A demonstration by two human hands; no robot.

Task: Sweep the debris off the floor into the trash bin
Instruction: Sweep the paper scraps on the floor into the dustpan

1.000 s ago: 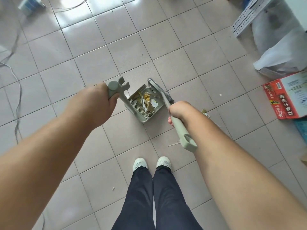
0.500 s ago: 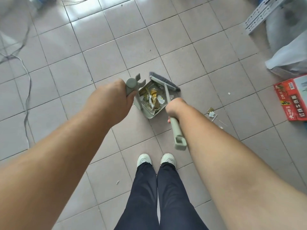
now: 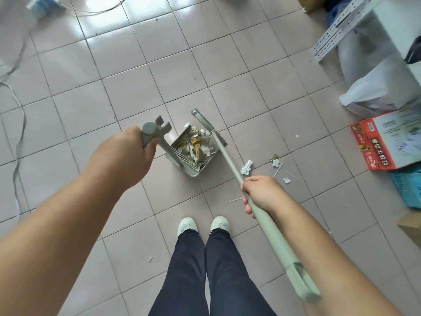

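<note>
The left hand [image 3: 124, 159] is wrapped round the dustpan [image 3: 193, 153] handle, the pan half full on the tiles; the right hand [image 3: 262, 193] clasps the broom [image 3: 230, 160] shaft, its head just behind the pan; a crumpled paper [image 3: 246, 167] and scraps [image 3: 276, 161] lie to its right; those want sweeping in next, I'd say; no bin in sight.

Tiled floor [image 3: 227, 65] under dustpan [image 3: 196, 171], paper scraps [image 3: 247, 167]

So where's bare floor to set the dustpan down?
Bare tiles lie left of the dustpan, beyond the left hand, short of the cable. Crowded: right of the broom, with the paper wad, scraps and red box.
</note>
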